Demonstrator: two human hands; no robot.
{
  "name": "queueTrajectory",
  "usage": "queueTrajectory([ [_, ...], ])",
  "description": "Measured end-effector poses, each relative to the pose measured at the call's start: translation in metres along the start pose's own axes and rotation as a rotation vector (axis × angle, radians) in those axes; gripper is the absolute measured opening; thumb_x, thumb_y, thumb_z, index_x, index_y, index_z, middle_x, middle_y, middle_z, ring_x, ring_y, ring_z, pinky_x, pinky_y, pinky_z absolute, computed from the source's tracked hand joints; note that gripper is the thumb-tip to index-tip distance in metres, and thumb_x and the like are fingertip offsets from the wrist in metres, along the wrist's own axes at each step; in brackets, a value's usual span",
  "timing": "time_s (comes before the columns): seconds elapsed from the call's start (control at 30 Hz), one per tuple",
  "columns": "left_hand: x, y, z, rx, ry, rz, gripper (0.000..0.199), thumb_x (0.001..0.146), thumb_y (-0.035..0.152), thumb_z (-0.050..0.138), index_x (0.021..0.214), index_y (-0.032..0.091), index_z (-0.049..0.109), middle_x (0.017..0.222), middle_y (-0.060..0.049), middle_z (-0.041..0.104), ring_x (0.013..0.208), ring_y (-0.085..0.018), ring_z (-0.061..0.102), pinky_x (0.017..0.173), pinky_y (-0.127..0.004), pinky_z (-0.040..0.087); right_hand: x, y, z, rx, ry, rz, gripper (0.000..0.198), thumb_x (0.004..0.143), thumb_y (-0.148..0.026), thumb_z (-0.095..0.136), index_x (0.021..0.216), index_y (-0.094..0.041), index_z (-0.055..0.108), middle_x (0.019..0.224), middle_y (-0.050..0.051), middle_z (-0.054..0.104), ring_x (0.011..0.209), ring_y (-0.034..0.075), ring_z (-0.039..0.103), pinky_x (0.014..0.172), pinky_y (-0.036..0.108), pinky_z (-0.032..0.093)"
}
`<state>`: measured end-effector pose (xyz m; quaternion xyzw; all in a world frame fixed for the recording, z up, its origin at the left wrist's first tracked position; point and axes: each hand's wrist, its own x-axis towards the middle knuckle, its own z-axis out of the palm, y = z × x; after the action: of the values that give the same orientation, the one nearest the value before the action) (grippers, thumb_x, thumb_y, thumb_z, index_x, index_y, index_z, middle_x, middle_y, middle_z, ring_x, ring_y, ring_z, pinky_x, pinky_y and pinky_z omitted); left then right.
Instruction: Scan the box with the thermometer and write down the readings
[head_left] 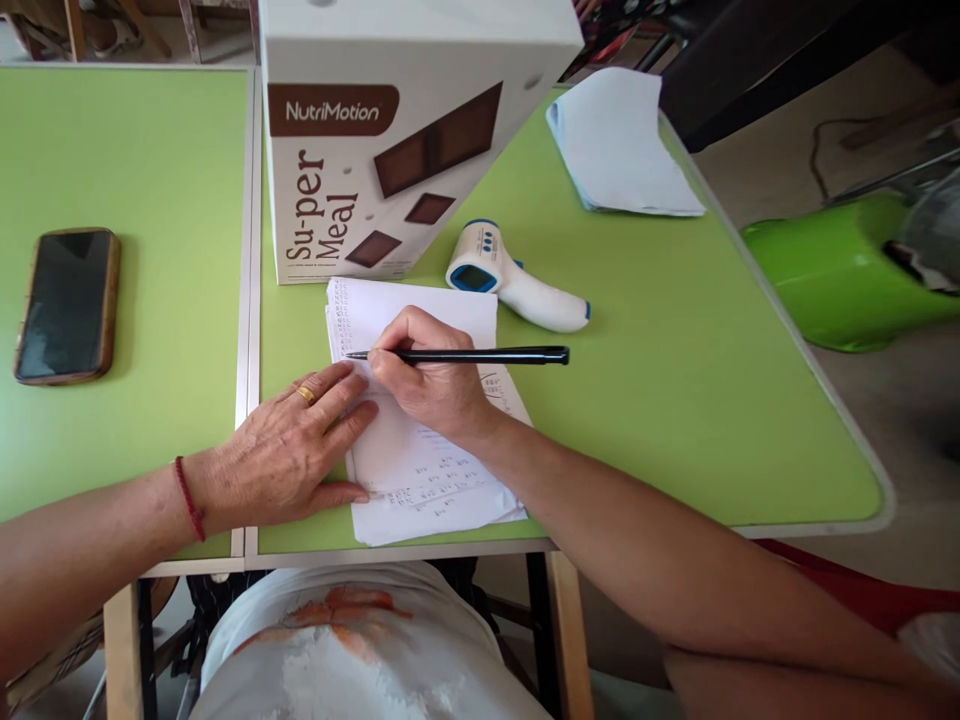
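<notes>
My right hand (435,380) grips a black pen (487,355) close to its point, and the tip meets the upper left part of a white sheet of paper (450,310). Small handwritten marks run down the sheet's left edge, with more on its lower half. Flat against the left side of the paper lies my left hand (300,440), its fingers stretched out and slightly apart, a gold ring on one of them. Several sheets seem stacked under the top one. The writing is too small to read.
Just beyond the paper stands a tall NutriMotion box (330,200). Right of it lies a white and blue infrared thermometer (517,280). Folded papers (626,145) rest near the far right edge. A phone (66,305) lies on the green table (150,200), left of a metal seam.
</notes>
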<state>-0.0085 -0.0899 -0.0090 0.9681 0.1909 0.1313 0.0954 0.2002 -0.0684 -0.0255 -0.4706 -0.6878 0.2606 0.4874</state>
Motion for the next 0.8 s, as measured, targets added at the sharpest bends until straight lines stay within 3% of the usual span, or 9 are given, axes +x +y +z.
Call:
queueTrajectory([
  [0.8, 0.0019, -0.0010, 0.0006, 0.020, 0.063, 0.035, 0.067, 0.102, 0.057, 0.056, 0.130, -0.004, 0.059, 0.136, -0.031, 0.059, 0.137, -0.049, 0.054, 0.110, -0.059, 0.054, 0.0005, 0.0019, 0.0012, 0.002, 0.026, -0.067, 0.016, 0.079, -0.019, 0.056, 0.067, -0.023, 0.048, 0.056, -0.007, 0.054, 0.048, 0.009, 0.042, 0.047, 0.024, 0.034],
])
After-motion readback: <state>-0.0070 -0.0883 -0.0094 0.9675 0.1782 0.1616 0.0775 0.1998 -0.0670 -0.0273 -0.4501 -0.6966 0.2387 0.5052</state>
